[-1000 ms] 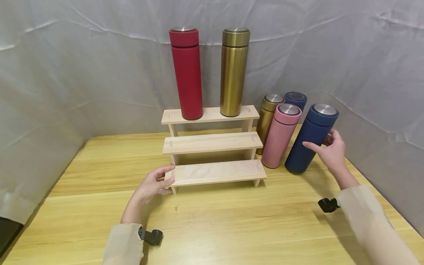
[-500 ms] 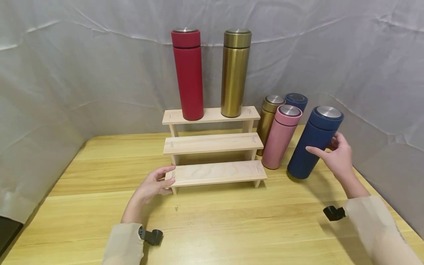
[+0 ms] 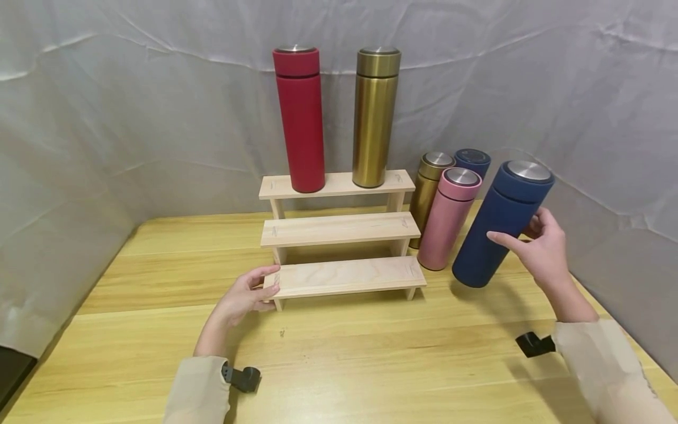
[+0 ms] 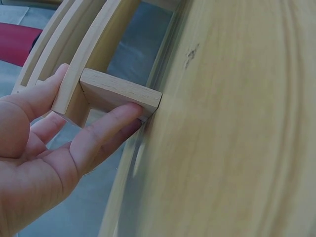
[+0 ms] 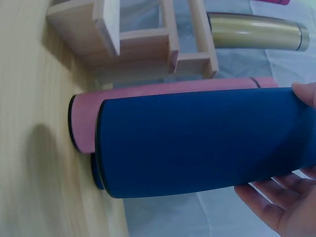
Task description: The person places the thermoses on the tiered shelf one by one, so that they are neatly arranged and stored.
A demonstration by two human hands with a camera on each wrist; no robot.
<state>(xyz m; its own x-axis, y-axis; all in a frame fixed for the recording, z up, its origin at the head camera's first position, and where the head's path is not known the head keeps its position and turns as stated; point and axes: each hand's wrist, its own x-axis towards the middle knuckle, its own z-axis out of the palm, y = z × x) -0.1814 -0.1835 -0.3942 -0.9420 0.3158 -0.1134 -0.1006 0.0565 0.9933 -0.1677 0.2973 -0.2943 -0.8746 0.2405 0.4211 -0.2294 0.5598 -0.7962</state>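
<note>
My right hand (image 3: 540, 247) grips a dark blue thermos bottle (image 3: 495, 232) around its side, thumb in front and fingers behind. The bottle tilts a little to the right, and its base hangs above the table in the right wrist view. With my left hand (image 3: 246, 294) I hold the left end of the lowest step of a three-tier wooden stand (image 3: 344, 277). In the left wrist view the thumb lies on the board's edge and fingers (image 4: 106, 131) press the leg beneath. A pink thermos (image 3: 447, 221) stands just left of the lifted bottle.
On the top step stand a red thermos (image 3: 302, 129) and a tall gold thermos (image 3: 375, 123). Behind the pink one are a shorter gold thermos (image 3: 424, 197) and another blue thermos (image 3: 473, 158), mostly hidden. Grey cloth (image 3: 175, 118) hangs behind the wooden table (image 3: 339, 365).
The blue thermos has come up off the table in my right hand, moving slightly right and tilting more. My left hand and the stand have stayed put.
</note>
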